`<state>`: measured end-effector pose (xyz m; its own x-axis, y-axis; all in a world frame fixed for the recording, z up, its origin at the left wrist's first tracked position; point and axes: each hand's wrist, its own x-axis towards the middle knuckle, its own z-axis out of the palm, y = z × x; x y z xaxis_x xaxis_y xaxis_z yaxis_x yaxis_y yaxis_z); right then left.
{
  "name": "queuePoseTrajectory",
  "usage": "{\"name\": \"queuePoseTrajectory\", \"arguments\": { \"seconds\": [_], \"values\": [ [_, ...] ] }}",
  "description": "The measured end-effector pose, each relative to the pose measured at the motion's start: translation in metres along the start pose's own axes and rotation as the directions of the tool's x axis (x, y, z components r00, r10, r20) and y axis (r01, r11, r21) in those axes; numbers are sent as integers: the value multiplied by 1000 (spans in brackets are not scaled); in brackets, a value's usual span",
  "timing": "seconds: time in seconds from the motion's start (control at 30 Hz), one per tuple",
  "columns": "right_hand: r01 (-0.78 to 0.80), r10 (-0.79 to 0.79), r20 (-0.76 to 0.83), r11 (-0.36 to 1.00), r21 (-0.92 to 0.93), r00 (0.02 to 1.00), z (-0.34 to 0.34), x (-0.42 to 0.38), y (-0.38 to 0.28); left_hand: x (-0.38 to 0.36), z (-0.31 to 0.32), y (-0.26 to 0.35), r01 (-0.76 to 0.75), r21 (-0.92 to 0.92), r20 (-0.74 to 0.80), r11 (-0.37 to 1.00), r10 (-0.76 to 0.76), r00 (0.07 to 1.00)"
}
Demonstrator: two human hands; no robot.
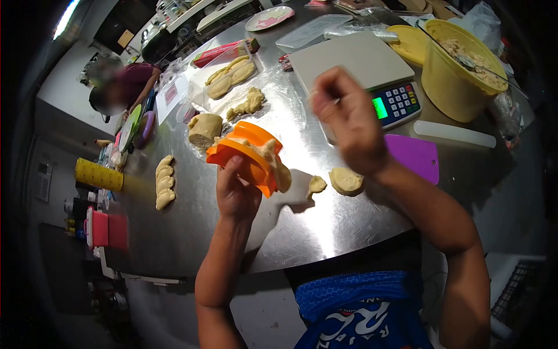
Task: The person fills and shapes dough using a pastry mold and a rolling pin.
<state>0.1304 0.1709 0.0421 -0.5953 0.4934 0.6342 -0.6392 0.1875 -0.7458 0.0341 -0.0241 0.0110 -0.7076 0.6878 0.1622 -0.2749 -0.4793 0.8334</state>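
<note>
The orange mold [254, 169] is clamped in your left hand [235, 195] above the counter [174, 244], dough [283, 176] hanging over its rim. It lies left of your raised right hand [356, 125], fingers curled near the scale [343, 60] (whether they pinch anything, I can't tell). Rightward below sits a cut dough piece [347, 181].

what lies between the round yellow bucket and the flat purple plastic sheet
A long white cylindrical rod lies between the bucket and the sheet, as the head view shows.
</note>
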Motion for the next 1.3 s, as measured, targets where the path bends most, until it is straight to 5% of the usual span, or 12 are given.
{"name": "queuePoseTrajectory", "arguments": {
  "seconds": [0.07,0.13,0.27,0.33,0.4,0.47,0.5,0.63,0.7,1.0,1.2,1.3],
  "values": [
    [-157,138,165,981,110,977,-16,4,0,4,-4,7,-43,6,-69,999,43,997],
    [-393,402,340,914,-98,850,-10,0,5,4,-6,8,-45,-36,-73,998,42,996],
    [-292,264,449,956,-8,853,13,-22,28,4,-5,2,-53,-42,-74,998,50,996],
    [-540,432,485,836,101,760,17,-24,22,3,-5,1,-50,-39,-91,998,46,995],
    [-541,444,502,839,57,742,14,-24,17,4,-4,1,-48,-3,-124,999,47,991],
    [-225,366,454,915,-335,812,13,-22,7,5,-3,-2,-81,29,-168,996,85,982],
    [-240,383,439,907,-346,813,14,-22,6,5,0,-1,-107,75,-163,991,119,980],
    [-170,327,489,926,-337,809,15,-25,17,5,1,-1,-129,102,-176,986,146,973],
    [-216,256,506,967,-137,824,19,-29,23,4,2,0,-128,101,-175,987,144,974],
    [-10,129,559,978,-211,819,18,-24,12,5,3,1,-122,111,-121,986,136,983],
    [-56,226,519,945,-322,824,-3,-7,6,2,1,9,-171,82,-89,982,178,980],
    [-212,287,480,956,-204,829,-15,2,-2,8,-7,13,-136,64,-211,989,147,966]
  ]
}}
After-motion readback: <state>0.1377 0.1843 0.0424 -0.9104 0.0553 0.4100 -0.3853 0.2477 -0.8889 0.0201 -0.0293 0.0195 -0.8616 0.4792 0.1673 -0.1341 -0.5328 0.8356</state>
